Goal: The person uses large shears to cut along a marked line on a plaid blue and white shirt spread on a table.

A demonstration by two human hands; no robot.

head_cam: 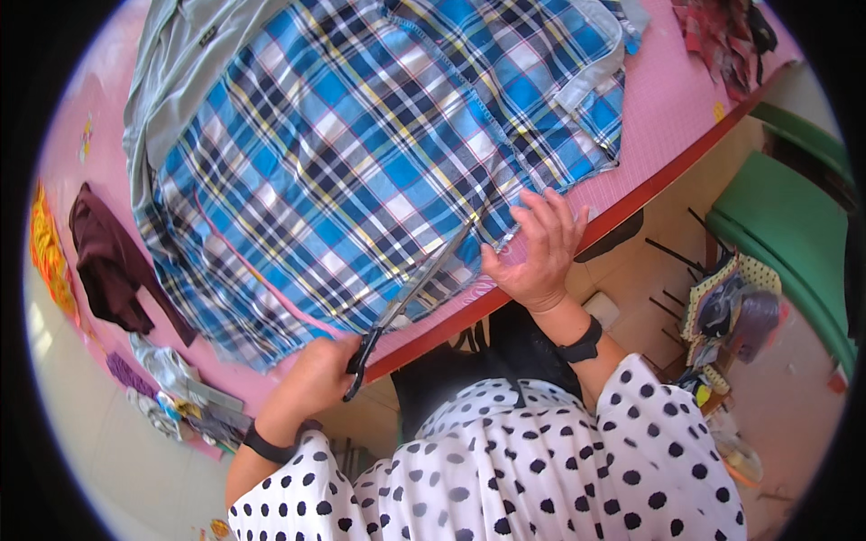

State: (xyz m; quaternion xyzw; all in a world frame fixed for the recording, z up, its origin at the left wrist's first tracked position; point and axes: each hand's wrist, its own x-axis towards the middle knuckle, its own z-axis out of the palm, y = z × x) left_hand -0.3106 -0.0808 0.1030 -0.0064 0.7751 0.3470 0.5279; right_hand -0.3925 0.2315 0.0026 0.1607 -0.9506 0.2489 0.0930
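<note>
A blue, white, black and yellow plaid cloth garment (352,162) with a serged seam lies spread before me. My left hand (325,372) grips the black handles of long metal scissors (423,277). Their blades point up and right over the garment's near part, with the tips by a fold; whether they are parted is unclear. My right hand (538,247) is spread, palm down, at the garment's near right edge, just right of the tips, with nothing gripped. A narrow pink strip (260,280) curves over the plaid towards my left hand.
The garment lies on a pink-covered table (656,122) with a red-brown edge. Grey cloth (183,74) touches its left side. Farther left are a dark maroon cloth (108,264) and orange yarn or cloth (51,247). Red cloth (720,47) lies top right. Green chairs (785,237) stand on the right.
</note>
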